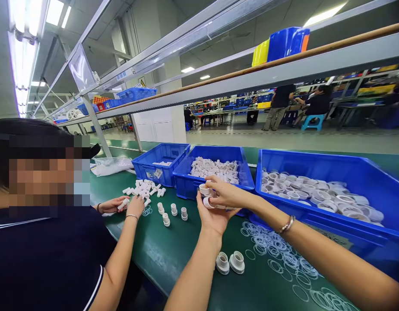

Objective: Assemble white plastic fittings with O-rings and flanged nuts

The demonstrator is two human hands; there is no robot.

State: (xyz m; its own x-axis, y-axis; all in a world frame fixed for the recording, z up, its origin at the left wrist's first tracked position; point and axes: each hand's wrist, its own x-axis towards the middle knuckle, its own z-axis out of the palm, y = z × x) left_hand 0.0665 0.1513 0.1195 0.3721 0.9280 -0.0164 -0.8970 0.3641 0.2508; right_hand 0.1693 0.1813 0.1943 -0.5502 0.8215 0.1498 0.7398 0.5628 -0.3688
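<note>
My left hand (214,220) is turned palm up above the green bench, its fingers curled round white plastic fittings (208,202). From above, my right hand (223,192) pinches a white plastic collar (204,189) against them. My fingers partly hide these parts, so how they fit together cannot be made out. Below my hands, two white flanged fittings (237,262) stand upright on the bench. To their right lie many thin translucent rings (273,242), some heaped and some loose.
Blue bins line the back: one of white collars (316,190), one of small white fittings (214,168), and a third bin (144,162) at left. At left, a co-worker's hands (134,205) handle small white parts. Several fittings (166,219) stand between us. A shelf (219,82) runs overhead.
</note>
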